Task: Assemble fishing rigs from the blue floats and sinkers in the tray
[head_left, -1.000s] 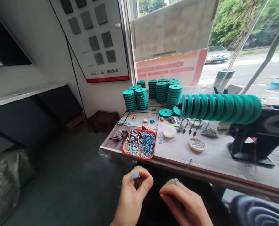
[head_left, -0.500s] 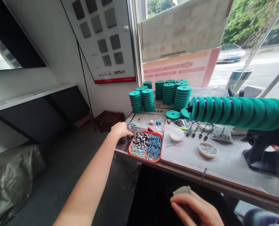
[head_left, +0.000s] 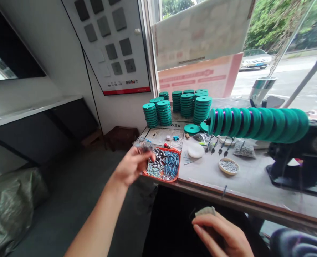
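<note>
My left hand [head_left: 131,164] is closed at the left rim of an orange tray [head_left: 177,175]. A blurred grey, wiry bundle [head_left: 144,145] shows at its fingertips. Small metal cylinders [head_left: 160,157], blue-striped tubes [head_left: 171,162] and pale greenish pieces [head_left: 154,170] fill the tray. Below the table edge, over my dark lap, my right hand [head_left: 219,232] pinches a pale grey-green, ribbed piece [head_left: 205,211]. A thin dark line, perhaps thread or a hook, sticks out beside it. The fingers hide the rest of that piece.
Stacks of teal spools [head_left: 186,105] stand at the back of the table. More line a horizontal rod [head_left: 257,125] on a black stand [head_left: 294,153] to the right. A white round lid [head_left: 195,150], a dish of grey pellets [head_left: 228,166] and a bag of pellets [head_left: 244,149] lie mid-table.
My left hand has drawn back from the table's left corner toward the tray, bringing up the wiry bundle. The right hand keeps its pinch. The whole view has shifted slightly.
</note>
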Demonstrator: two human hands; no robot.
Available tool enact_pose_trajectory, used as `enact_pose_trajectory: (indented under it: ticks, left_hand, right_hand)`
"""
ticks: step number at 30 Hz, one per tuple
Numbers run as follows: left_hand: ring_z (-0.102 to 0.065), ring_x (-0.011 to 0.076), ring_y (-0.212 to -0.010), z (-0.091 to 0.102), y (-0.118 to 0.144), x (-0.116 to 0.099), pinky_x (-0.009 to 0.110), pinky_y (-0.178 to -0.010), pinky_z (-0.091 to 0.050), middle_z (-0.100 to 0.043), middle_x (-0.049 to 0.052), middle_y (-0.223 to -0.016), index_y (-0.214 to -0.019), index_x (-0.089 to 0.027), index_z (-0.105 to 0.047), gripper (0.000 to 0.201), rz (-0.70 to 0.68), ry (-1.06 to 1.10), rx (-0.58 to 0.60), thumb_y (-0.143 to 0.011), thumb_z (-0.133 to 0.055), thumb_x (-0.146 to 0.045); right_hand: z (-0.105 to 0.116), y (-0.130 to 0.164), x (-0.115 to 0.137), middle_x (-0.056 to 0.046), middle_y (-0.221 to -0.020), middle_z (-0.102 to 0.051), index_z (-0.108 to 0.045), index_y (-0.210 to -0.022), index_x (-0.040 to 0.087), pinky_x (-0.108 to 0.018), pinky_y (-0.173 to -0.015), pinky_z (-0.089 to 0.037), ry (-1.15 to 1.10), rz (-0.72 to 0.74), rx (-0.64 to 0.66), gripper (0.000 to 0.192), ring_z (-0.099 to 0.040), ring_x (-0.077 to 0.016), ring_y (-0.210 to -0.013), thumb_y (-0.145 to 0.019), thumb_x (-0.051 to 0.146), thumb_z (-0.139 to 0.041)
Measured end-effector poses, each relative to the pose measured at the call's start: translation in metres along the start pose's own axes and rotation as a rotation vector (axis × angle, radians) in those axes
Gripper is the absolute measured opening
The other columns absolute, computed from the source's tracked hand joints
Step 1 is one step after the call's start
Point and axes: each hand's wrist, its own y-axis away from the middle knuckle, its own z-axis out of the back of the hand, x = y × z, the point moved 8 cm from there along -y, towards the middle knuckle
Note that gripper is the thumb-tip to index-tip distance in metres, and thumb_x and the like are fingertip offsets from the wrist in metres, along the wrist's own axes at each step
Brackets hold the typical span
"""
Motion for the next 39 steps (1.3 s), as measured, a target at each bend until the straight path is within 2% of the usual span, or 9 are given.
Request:
enact_pose_trajectory:
  ticks: [3, 5, 9, 15, 19, 23, 27, 32, 39]
  left_hand:
    - [-0.038, -0.0044, -0.043, -0.056, 0.050, 0.047, 0.010, -0.045, -0.034, -0.047, -0.005, -0.063, -0.114, -0.023, -0.042, 0.054, 0.132, 0.208, 0.176, -0.067, -0.054, -0.045]
    - [-0.037, -0.0053, -0.041, -0.097, 0.076, 0.080, 0.008, -0.041, -0.028, -0.045, -0.007, -0.063, -0.110, -0.025, -0.045, 0.055, 0.351, 0.567, 0.322, -0.061, -0.065, -0.039]
    - [-0.034, -0.0047, -0.038, -0.124, 0.090, 0.104, 0.008, -0.037, -0.017, -0.045, -0.007, -0.056, -0.086, -0.018, -0.047, 0.045, 0.398, 0.733, 0.245, -0.057, -0.070, -0.042]
    - [-0.029, -0.0056, -0.039, -0.128, 0.089, 0.100, 0.009, -0.040, -0.019, -0.040, -0.007, -0.051, -0.069, -0.014, -0.044, 0.047, 0.293, 0.528, 0.189, -0.057, -0.065, -0.055]
    - [-0.043, -0.0033, -0.058, -0.111, 0.088, 0.096, 0.006, -0.056, -0.037, -0.050, -0.003, -0.063, -0.068, -0.012, -0.048, 0.043, 0.171, 0.324, 0.022, -0.057, -0.068, -0.049]
    - [-0.053, 0.0010, -0.073, -0.111, 0.093, 0.118, 0.008, -0.066, -0.044, -0.059, 0.000, -0.084, -0.094, -0.018, -0.051, 0.053, 0.345, 0.477, -0.015, -0.052, -0.074, -0.042]
    - [-0.049, -0.0014, -0.060, -0.116, 0.093, 0.129, 0.009, -0.059, -0.041, -0.058, -0.002, -0.071, -0.087, -0.017, -0.052, 0.049, 0.398, 0.595, -0.011, -0.052, -0.075, -0.042]
    - [-0.041, -0.0040, -0.050, -0.116, 0.089, 0.126, 0.007, -0.051, -0.034, -0.054, -0.004, -0.060, -0.083, -0.016, -0.053, 0.049, 0.341, 0.579, -0.039, -0.051, -0.075, -0.045]
    - [-0.034, -0.0055, -0.044, -0.108, 0.085, 0.118, 0.007, -0.041, -0.023, -0.041, -0.007, -0.054, -0.070, -0.014, -0.046, 0.046, 0.299, 0.533, -0.073, -0.054, -0.070, -0.049]
  right_hand:
    - [-0.002, 0.002, -0.003, -0.002, -0.065, -0.058, -0.059, -0.077, 0.016, -0.013, -0.051, -0.046, -0.029, -0.035, 0.013, 0.010, -0.057, -0.0088, -0.055, -0.082, 0.016, -0.051]
    - [-0.004, 0.006, -0.006, -0.002, -0.067, -0.059, -0.061, -0.080, 0.017, -0.013, -0.053, -0.047, -0.052, -0.060, 0.022, 0.009, -0.058, -0.0091, -0.057, -0.081, 0.015, -0.052]
    - [0.001, 0.011, -0.018, -0.003, -0.070, -0.061, -0.063, -0.079, 0.017, -0.014, -0.057, -0.048, -0.119, -0.183, -0.065, 0.008, -0.060, -0.0103, -0.062, -0.081, 0.018, -0.055]
    - [-0.003, 0.009, -0.029, -0.002, -0.069, -0.063, -0.066, -0.077, 0.018, -0.014, -0.057, -0.048, -0.195, -0.318, -0.043, 0.013, -0.061, -0.0108, -0.062, -0.081, 0.026, -0.057]
    - [-0.003, 0.009, -0.031, -0.002, -0.069, -0.063, -0.066, -0.074, 0.018, -0.015, -0.058, -0.048, -0.155, -0.341, -0.021, 0.015, -0.060, -0.0104, -0.063, -0.081, 0.027, -0.056]
    - [-0.003, 0.007, -0.030, -0.002, -0.068, -0.062, -0.063, -0.073, 0.016, -0.015, -0.058, -0.047, -0.148, -0.328, -0.007, 0.017, -0.060, -0.0103, -0.062, -0.082, 0.027, -0.054]
    - [-0.004, 0.007, -0.028, -0.003, -0.068, -0.061, -0.062, -0.073, 0.016, -0.015, -0.058, -0.047, -0.129, -0.304, 0.000, 0.018, -0.059, -0.0099, -0.062, -0.083, 0.026, -0.052]
    - [-0.003, 0.009, -0.020, -0.002, -0.070, -0.059, -0.060, -0.078, 0.016, -0.014, -0.059, -0.047, -0.052, -0.190, -0.005, 0.013, -0.059, -0.0089, -0.063, -0.084, 0.018, -0.049]
    - [0.001, 0.017, 0.007, -0.003, -0.067, -0.056, -0.056, -0.083, 0.014, -0.014, -0.052, -0.046, 0.207, 0.122, -0.044, 0.010, -0.056, -0.0076, -0.057, -0.081, 0.009, -0.048]
